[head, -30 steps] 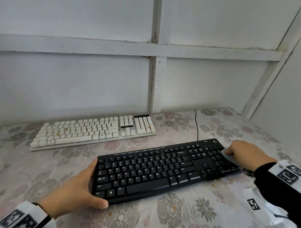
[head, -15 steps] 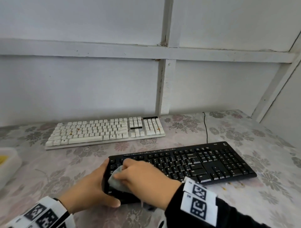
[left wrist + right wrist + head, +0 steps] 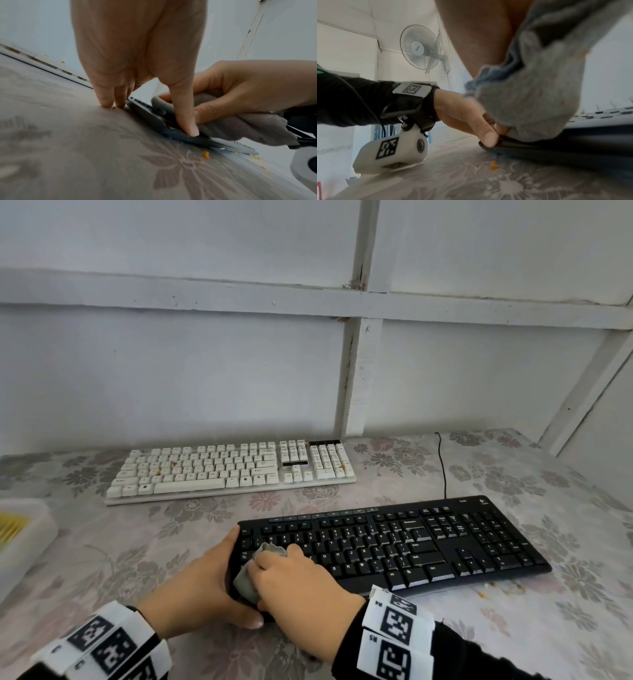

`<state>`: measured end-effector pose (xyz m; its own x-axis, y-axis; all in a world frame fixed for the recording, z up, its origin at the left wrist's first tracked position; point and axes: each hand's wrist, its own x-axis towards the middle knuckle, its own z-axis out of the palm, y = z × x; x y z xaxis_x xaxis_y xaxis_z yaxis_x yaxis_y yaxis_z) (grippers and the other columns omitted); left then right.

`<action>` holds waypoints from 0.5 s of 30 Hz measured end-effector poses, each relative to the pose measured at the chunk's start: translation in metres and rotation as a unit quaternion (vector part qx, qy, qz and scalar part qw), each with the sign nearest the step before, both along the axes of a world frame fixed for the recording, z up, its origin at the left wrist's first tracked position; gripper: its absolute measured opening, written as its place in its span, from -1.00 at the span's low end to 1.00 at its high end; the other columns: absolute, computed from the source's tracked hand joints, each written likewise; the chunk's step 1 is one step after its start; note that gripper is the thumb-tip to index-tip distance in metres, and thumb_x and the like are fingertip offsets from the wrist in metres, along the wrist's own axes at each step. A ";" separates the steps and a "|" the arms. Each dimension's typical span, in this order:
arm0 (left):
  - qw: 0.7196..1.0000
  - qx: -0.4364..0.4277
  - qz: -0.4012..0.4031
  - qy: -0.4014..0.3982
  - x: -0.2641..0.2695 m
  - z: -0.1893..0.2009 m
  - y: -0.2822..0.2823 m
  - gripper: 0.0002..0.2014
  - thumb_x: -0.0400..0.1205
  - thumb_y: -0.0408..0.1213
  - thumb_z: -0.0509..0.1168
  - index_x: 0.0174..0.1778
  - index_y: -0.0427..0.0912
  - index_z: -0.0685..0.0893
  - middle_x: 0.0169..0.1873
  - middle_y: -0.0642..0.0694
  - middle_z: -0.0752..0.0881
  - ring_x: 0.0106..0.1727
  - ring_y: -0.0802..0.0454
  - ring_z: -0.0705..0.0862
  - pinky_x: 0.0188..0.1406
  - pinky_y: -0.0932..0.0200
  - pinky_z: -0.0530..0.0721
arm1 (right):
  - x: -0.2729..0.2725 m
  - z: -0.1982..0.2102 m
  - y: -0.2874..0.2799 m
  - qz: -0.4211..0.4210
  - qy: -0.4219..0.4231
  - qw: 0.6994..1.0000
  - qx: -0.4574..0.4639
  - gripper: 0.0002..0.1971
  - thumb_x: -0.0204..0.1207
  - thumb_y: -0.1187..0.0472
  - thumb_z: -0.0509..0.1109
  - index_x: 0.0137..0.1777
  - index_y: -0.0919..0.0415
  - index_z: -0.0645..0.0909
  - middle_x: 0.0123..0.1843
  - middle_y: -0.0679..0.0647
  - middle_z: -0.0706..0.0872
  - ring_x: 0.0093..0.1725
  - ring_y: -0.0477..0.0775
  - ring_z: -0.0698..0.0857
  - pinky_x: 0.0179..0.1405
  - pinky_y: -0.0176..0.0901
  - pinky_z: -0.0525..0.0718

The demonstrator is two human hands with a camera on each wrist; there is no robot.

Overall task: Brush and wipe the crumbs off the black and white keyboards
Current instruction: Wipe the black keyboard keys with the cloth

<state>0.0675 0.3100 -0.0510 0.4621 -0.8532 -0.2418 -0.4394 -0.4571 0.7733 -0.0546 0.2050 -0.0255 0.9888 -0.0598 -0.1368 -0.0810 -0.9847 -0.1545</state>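
The black keyboard (image 3: 394, 546) lies at the front of the table, the white keyboard (image 3: 233, 470) behind it to the left. My left hand (image 3: 202, 587) braces the black keyboard's left end. Its straight fingers (image 3: 106, 100) stand against the side edge and its thumb (image 3: 488, 136) presses on the front corner. My right hand (image 3: 294, 580) grips a bunched grey cloth (image 3: 246, 577) on the leftmost keys, close beside the left hand. Orange crumbs (image 3: 205, 155) lie on the tablecloth by the front edge. More crumbs (image 3: 174, 463) speckle the white keys.
A white tub (image 3: 24, 529) with something yellow inside stands at the table's left edge. A black cable (image 3: 443, 467) runs from the black keyboard back to the wall. More crumbs (image 3: 493, 587) lie in front of the keyboard's right part. A wall fan (image 3: 420, 46) hangs behind me.
My right hand has carried the cloth from the black keyboard's right end across to its left end, beside the left hand. The left hand has stayed on the left end.
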 end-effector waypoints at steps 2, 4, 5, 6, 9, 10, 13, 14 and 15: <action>1.000 -0.003 0.002 0.001 0.000 -0.001 0.001 0.00 0.08 -0.13 0.67 0.24 0.59 0.17 0.21 0.29 0.62 0.22 0.31 0.61 0.22 0.12 0.63 | -0.002 0.003 0.002 -0.006 0.018 1.000 -0.001 -0.65 0.64 0.38 0.19 0.41 0.42 0.42 0.35 0.26 0.37 0.29 0.38 0.34 -0.25 -0.01 0.36; 1.000 -0.006 0.001 0.001 -0.001 -0.001 0.002 0.01 0.06 -0.11 0.66 0.25 0.59 0.17 0.20 0.30 0.63 0.22 0.31 0.61 0.25 0.09 0.62 | -0.004 0.006 0.001 -0.010 0.032 0.999 -0.005 -0.66 0.63 0.41 0.17 0.40 0.42 0.43 0.36 0.25 0.34 0.30 0.40 0.33 -0.25 0.00 0.37; 1.000 -0.006 0.000 0.001 -0.001 -0.001 0.002 0.02 0.05 -0.10 0.66 0.25 0.60 0.17 0.20 0.30 0.63 0.22 0.31 0.61 0.25 0.08 0.62 | -0.006 0.006 0.000 -0.012 0.038 0.999 -0.006 -0.66 0.63 0.42 0.16 0.39 0.42 0.44 0.36 0.25 0.34 0.30 0.40 0.33 -0.21 0.01 0.37; 1.000 -0.005 0.000 0.004 -0.001 -0.001 0.003 0.02 0.03 -0.09 0.65 0.25 0.59 0.17 0.21 0.30 0.62 0.23 0.31 0.61 0.26 0.07 0.61 | -0.008 0.008 -0.001 -0.015 0.040 0.999 -0.006 -0.67 0.63 0.43 0.15 0.37 0.42 0.45 0.36 0.25 0.34 0.30 0.40 0.33 -0.23 0.01 0.37; 1.000 0.001 0.000 0.004 0.000 -0.001 0.003 0.05 0.02 -0.05 0.66 0.29 0.57 0.16 0.27 0.30 0.57 0.28 0.30 0.57 0.31 0.07 0.58 | -0.015 0.007 -0.006 -0.028 0.026 0.999 -0.003 -0.71 0.63 0.43 0.15 0.33 0.42 0.46 0.36 0.25 0.35 0.31 0.35 0.33 -0.50 -0.12 0.15; 1.000 0.005 0.001 0.005 -0.001 -0.001 0.003 0.04 0.03 -0.05 0.66 0.27 0.57 0.16 0.27 0.31 0.56 0.28 0.30 0.56 0.32 0.08 0.57 | -0.017 0.005 -0.008 -0.033 0.020 0.999 -0.008 -0.71 0.63 0.43 0.15 0.32 0.41 0.46 0.35 0.24 0.35 0.31 0.34 0.34 -0.50 -0.16 0.09; 1.000 0.004 0.000 0.003 -0.002 0.000 0.004 -0.02 0.05 -0.07 0.65 0.20 0.61 0.18 0.26 0.33 0.55 0.28 0.31 0.55 0.33 0.11 0.56 | -0.019 -0.003 -0.019 -0.059 0.006 0.998 -0.015 -0.77 0.65 0.42 0.15 0.25 0.39 0.49 0.29 0.19 0.39 0.25 0.29 0.39 -0.51 -0.21 0.08; 1.000 0.005 -0.001 0.001 -0.002 0.000 0.004 -0.02 0.05 -0.06 0.65 0.20 0.62 0.17 0.26 0.34 0.55 0.28 0.31 0.55 0.33 0.11 0.56 | -0.019 -0.004 -0.023 -0.065 0.004 0.998 -0.012 -0.80 0.64 0.39 0.18 0.21 0.39 0.51 0.27 0.16 0.39 0.20 0.25 0.40 -0.51 -0.21 0.09; 1.000 0.006 -0.001 -0.002 -0.001 -0.001 0.004 -0.01 0.04 -0.04 0.64 0.22 0.61 0.17 0.26 0.34 0.55 0.28 0.31 0.55 0.33 0.10 0.56 | -0.019 -0.005 -0.028 -0.064 0.003 0.998 -0.014 -0.81 0.62 0.37 0.23 0.19 0.37 0.53 0.27 0.13 0.36 0.14 0.21 0.38 -0.50 -0.23 0.12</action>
<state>0.0661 0.3137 -0.0518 0.4610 -0.8513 -0.2505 -0.4442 -0.4657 0.7654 -0.0732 0.1772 -0.0306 0.9722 -0.1885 -0.1392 -0.2062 -0.9703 -0.1267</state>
